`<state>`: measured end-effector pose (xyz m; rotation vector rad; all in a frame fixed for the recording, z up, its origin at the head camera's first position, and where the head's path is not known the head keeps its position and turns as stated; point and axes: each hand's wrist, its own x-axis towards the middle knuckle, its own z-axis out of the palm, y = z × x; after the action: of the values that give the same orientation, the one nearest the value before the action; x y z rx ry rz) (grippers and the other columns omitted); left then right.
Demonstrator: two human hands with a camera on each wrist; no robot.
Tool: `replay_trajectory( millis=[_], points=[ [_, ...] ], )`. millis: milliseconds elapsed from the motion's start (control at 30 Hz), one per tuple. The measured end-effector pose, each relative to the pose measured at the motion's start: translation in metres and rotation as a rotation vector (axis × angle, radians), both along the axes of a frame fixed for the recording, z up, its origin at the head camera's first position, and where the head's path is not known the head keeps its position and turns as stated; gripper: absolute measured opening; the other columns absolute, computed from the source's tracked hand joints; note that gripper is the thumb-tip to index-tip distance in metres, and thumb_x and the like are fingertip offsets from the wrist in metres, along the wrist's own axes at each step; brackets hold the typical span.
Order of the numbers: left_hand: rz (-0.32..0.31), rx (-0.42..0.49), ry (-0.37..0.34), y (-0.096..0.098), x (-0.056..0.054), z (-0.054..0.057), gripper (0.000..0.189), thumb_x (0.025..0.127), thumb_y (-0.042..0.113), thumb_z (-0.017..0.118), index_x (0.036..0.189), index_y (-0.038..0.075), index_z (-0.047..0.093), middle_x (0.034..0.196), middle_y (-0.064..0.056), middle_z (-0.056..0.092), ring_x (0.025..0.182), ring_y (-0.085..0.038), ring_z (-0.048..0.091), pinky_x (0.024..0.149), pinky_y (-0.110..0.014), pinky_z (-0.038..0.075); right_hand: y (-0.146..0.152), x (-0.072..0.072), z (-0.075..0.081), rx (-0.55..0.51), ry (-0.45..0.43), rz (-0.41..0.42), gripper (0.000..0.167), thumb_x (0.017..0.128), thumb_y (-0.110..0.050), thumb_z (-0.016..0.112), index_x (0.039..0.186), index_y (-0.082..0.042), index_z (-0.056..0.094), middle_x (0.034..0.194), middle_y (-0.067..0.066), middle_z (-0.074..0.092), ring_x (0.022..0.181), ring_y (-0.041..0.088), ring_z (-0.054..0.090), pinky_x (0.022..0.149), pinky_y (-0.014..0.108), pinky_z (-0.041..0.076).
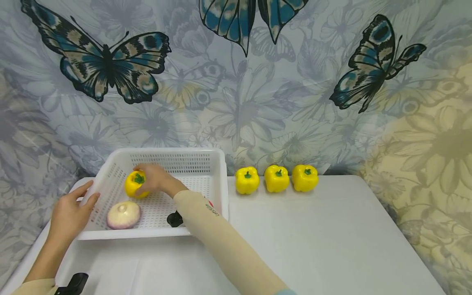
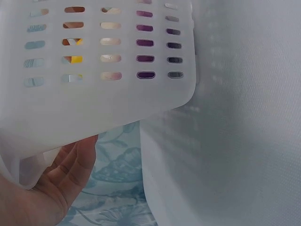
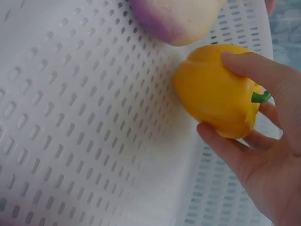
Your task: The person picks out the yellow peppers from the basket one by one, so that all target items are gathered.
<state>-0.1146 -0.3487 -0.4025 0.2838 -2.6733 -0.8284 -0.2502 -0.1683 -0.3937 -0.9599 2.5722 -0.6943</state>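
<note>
My right hand (image 1: 155, 179) reaches into a white perforated basket (image 1: 215, 164) and grips a yellow bell pepper (image 3: 211, 92) with a green stem, thumb on one side and fingers on the other. Near it in the basket lies a round turnip (image 1: 123, 214), cream on top and purple below. At the basket's left rim is my left hand (image 1: 70, 211), its thumb inside and its fingers over the outer side. From the left wrist view, the fingers (image 2: 82, 162) of that hand curl under the rim, and the turnip's purple shows through the slots.
Three more yellow bell peppers (image 1: 247, 180) stand in a row on the white table (image 1: 313, 237), right of the basket. A black wrist device (image 1: 175, 219) on my right arm overlaps the basket's front. A butterfly-patterned cloth (image 1: 243, 102) hangs behind the table.
</note>
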Motion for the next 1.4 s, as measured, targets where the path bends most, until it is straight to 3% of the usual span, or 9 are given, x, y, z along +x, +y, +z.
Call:
replay_trajectory(
  millis=[333, 533, 1100, 1400],
  points=[
    [0.004, -0.012, -0.025, -0.002, -0.001, -0.003, 0.05, 0.1, 0.017, 0.055, 0.14, -0.011, 0.043, 0.12, -0.043, 0.052, 0.094, -0.057, 0.061, 0.048, -0.028, 0.042, 0.014, -0.001, 0.009, 0.131, 0.04, 0.027, 0.072, 0.079, -0.034, 0.082, 0.143, -0.024, 0.05, 0.142, -0.012, 0.052, 0.129, 0.005, 0.047, 0.105, 0.018, 0.033],
    [0.002, -0.007, -0.022, -0.001, -0.001, -0.002, 0.05, 0.099, 0.016, 0.055, 0.14, -0.011, 0.044, 0.12, -0.043, 0.052, 0.097, -0.058, 0.06, 0.049, -0.027, 0.041, 0.025, -0.001, 0.017, 0.149, 0.056, 0.051, 0.069, 0.08, -0.034, 0.08, 0.142, -0.022, 0.051, 0.139, -0.01, 0.055, 0.126, 0.006, 0.049, 0.102, 0.018, 0.035],
    [0.013, -0.001, -0.053, 0.001, 0.0, 0.001, 0.051, 0.1, 0.018, 0.053, 0.141, -0.01, 0.042, 0.122, -0.043, 0.05, 0.101, -0.059, 0.058, 0.05, -0.026, 0.041, 0.069, 0.004, 0.05, 0.013, 0.138, 0.104, 0.068, 0.08, -0.032, 0.08, 0.14, -0.014, 0.053, 0.134, -0.003, 0.059, 0.114, 0.008, 0.052, 0.097, 0.017, 0.038],
    [0.02, 0.006, -0.058, 0.003, 0.002, 0.002, 0.051, 0.1, 0.017, 0.053, 0.141, -0.011, 0.041, 0.122, -0.043, 0.049, 0.101, -0.06, 0.057, 0.051, -0.028, 0.041, 0.093, 0.011, 0.057, -0.068, 0.142, 0.098, 0.066, 0.079, -0.028, 0.082, 0.138, -0.013, 0.055, 0.133, -0.001, 0.059, 0.11, 0.01, 0.053, 0.094, 0.018, 0.04]
  ],
)
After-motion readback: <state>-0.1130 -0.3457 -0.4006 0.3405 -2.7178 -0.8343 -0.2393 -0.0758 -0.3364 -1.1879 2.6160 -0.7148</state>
